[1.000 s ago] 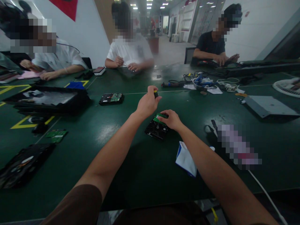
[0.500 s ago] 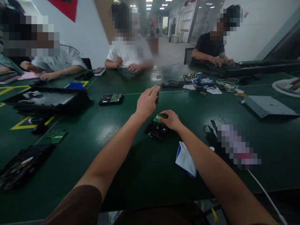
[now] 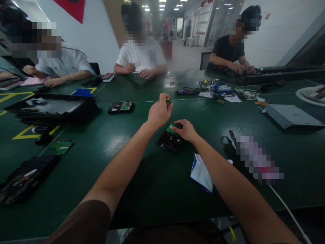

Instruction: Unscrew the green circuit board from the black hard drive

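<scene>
My left hand (image 3: 159,113) is closed round the top of a screwdriver handle (image 3: 168,101), yellow and black, held upright above a hard drive (image 3: 168,139). The drive lies on the green table (image 3: 142,176) with its green circuit board (image 3: 172,128) facing up. My right hand (image 3: 186,130) rests on the drive's far right edge, fingers curled over the board, holding it in place. The screwdriver's shaft and tip are hidden behind my hands.
A second hard drive (image 3: 121,107) lies further back on the left. A black tray (image 3: 50,107) and a loose board (image 3: 61,146) sit at the left, a white and blue cloth (image 3: 201,173) near my right forearm. Three people sit at the far side among cables (image 3: 218,89).
My left hand has turned on the screwdriver handle: fingers spread over it half a second ago, now pinched round its top again. The right hand and the drive have not moved.
</scene>
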Action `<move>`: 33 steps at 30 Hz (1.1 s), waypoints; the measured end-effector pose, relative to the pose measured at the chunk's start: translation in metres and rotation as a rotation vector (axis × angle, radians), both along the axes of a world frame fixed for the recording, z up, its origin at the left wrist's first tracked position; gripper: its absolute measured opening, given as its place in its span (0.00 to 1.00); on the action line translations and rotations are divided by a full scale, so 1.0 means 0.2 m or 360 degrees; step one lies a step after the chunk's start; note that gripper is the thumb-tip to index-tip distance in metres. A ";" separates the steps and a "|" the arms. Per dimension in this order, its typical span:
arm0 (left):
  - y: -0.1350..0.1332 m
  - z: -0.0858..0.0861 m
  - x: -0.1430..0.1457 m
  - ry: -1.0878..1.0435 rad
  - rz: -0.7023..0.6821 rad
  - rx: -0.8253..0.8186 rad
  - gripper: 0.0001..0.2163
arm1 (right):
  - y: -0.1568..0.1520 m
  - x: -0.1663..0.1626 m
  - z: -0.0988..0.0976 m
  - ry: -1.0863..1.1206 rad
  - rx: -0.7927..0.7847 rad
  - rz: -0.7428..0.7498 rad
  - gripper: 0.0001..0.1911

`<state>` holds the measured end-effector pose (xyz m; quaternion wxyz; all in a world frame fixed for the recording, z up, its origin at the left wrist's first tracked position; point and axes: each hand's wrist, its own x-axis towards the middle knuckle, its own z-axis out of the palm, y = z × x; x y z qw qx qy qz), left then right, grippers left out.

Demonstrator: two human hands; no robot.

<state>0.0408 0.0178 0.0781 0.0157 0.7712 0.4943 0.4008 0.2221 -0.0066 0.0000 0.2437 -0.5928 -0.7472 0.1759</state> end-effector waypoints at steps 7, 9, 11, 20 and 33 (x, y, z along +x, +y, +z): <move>0.03 0.00 -0.01 0.0179 -0.0080 0.0050 0.20 | 0.01 0.00 -0.01 0.0000 0.0020 0.0016 0.19; 0.04 -0.02 -0.02 0.0180 -0.0062 0.0114 0.21 | 0.01 0.00 -0.01 0.0005 0.0026 0.0022 0.19; 0.05 -0.03 -0.02 0.0164 -0.0018 0.0154 0.22 | 0.01 0.00 -0.01 0.0014 0.0024 0.0022 0.19; 0.03 -0.02 -0.02 0.0171 -0.0047 0.0109 0.22 | 0.01 0.00 -0.02 0.0014 0.0012 0.0005 0.20; 0.00 0.02 -0.01 0.0013 -0.0066 -0.0024 0.18 | 0.02 0.01 -0.03 -0.0001 0.0006 0.0007 0.19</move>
